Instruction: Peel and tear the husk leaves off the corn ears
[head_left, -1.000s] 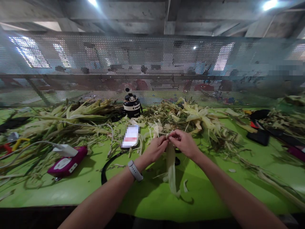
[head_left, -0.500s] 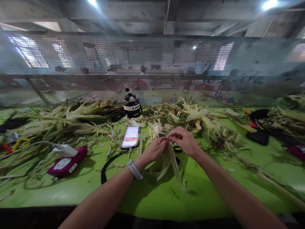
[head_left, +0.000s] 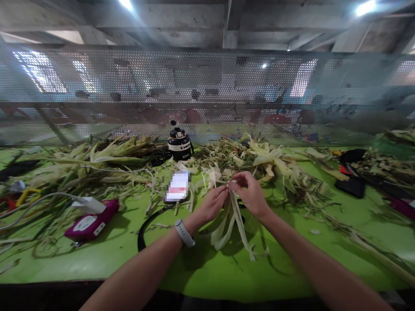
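My left hand [head_left: 213,204] and my right hand [head_left: 249,194] meet in front of me, fingertips pinched close together. Between them they grip the upper end of some pale corn husk strips [head_left: 231,222], which hang down in several long ribbons over the green table. The exact grip at the fingertips is too small to make out. Just behind my hands lies a whitish bundle of husk [head_left: 214,175]. A dark ring-shaped thing is partly hidden behind the strips and my right hand.
A phone [head_left: 177,185] lies left of my hands on the green table [head_left: 201,276], before a black bottle [head_left: 180,144]. A purple power strip [head_left: 92,220] with a white charger sits left. Husk piles [head_left: 272,160] line the back, below a perforated screen [head_left: 207,77]. A dark phone-like object [head_left: 350,185] lies right.
My fingertips have shifted slightly right, and my right hand has turned a little. The hanging husk strips have swung and spread wider apart. Things on the table stay put.
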Motion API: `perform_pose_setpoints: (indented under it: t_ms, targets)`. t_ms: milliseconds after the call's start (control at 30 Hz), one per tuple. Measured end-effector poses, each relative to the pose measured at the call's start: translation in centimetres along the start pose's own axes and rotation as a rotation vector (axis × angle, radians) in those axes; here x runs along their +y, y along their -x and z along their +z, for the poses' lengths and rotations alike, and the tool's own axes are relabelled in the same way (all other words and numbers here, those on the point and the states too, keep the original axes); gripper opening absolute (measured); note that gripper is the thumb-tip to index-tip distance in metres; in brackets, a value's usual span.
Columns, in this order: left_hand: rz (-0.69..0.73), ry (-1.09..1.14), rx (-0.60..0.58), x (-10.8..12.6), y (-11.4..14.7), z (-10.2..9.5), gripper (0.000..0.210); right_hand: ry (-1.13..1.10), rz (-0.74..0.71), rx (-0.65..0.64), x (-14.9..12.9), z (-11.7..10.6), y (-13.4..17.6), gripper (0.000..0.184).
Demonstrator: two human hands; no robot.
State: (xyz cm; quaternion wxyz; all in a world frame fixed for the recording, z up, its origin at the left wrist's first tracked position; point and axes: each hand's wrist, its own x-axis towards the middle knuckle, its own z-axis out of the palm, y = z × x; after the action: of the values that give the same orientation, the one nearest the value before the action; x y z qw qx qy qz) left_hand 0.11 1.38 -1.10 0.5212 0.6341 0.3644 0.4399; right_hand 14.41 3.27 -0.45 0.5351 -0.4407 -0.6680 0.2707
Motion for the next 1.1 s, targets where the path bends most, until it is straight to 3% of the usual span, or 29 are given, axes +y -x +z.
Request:
perform_pose_setpoints:
  t_ms: [200, 367, 533, 633, 833, 967, 1100]
  targets:
    - [-0.064, 0.144, 0.024, 0.2, 0.1, 0.3, 0.023, 0.016, 0.017, -0.093, 0.0, 0.3, 0.1, 0.023]
    - [-0.261, 0.53, 0.051, 0.4, 0.0, 0.7, 0.018, -0.333, 0.298, -0.073, -1.4, 0.8, 0.8, 0.025]
    - [-0.426, 0.797, -0.181, 0.8, 0.5, 1.2, 0.019, -0.566, 0.429, -0.081, -2.3, 0.8, 1.1, 0.031]
    - [-0.414, 0.848, -0.283, 0.8, 0.6, 1.3, 0.021, -0.641, 0.505, -0.061, -2.5, 0.7, 1.0, 0.037]
    - [-0.26, 0.623, -0.176, 0.7, 0.7, 1.7, 0.025, -0.634, 0.453, -0.039, -2.6, 0.6, 0.9, 0.035]
    - [-0.124, 0.404, -0.036, 1.0, 1.2, 2.5, 0.024, -0.46, 0.304, 0.093, -2.1, 0.6, 0.8, 0.031]
    - [-0.072, 0.201, 0.007, 0.7, 1.3, 2.9, 0.022, -0.292, 0.18, 0.157, -1.5, 0.8, 0.8, 0.027]
